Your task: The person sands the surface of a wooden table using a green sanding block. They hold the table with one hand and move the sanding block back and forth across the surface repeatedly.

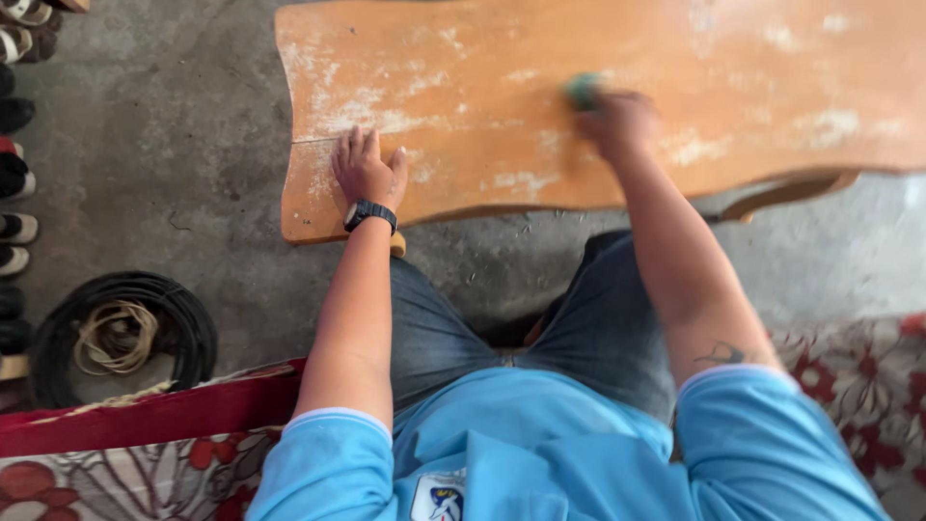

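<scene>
A low orange wooden table (733, 58) with a wavy edge and pale dusty patches lies in front of me. My left hand (367, 171) rests flat on its near left corner, fingers spread, with a black watch on the wrist. Near the middle of the tabletop my right hand (617, 121), blurred, is closed on a small green pad (583, 90) that it presses against the wood. I sit with my knees in dark jeans below the table's near edge.
Grey concrete floor (164, 154) surrounds the table. A coil of black cable and pale rope (121, 333) lies at the left. Several shoes (14, 174) line the left edge. A red floral cushion (125, 453) is under me.
</scene>
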